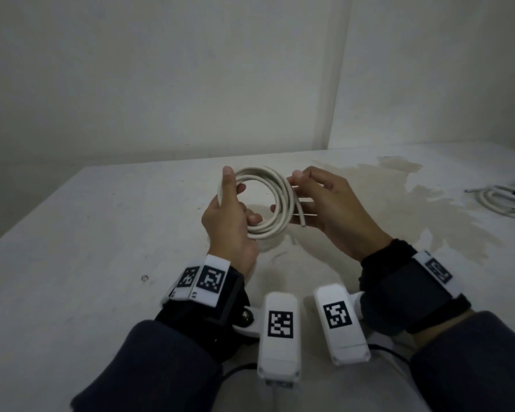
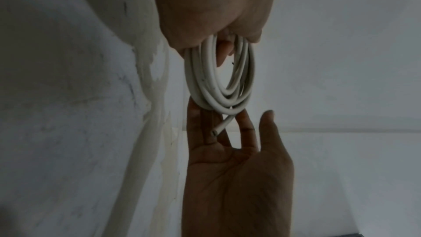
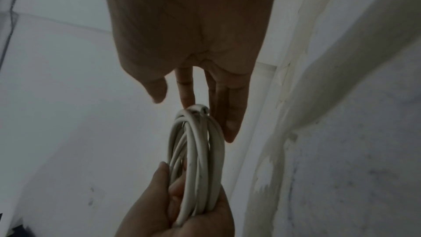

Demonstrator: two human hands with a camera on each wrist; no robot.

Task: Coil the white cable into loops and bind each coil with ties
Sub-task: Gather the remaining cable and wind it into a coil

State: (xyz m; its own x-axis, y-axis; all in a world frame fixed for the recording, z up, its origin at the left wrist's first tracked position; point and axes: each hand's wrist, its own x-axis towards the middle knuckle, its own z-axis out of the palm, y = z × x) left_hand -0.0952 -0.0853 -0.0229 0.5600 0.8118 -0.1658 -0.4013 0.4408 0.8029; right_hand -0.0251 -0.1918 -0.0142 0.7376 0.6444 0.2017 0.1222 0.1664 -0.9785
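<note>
The white cable (image 1: 268, 200) is wound into a round coil of several turns, held in the air over the middle of the tabletop (image 1: 101, 233), its cut end (image 1: 301, 217) poking loose on the right side. It looks light but springy, the stiff jacket likely to unwind if let go. The left hand (image 1: 229, 221) grips the coil's left side with fingers curled through the loops; the right hand (image 1: 327, 203) has straight, relaxed fingers resting against the right side beside the loose end. A tie would best go where the turns bunch. More cable (image 1: 503, 200) lies near the tabletop's right edge.
</note>
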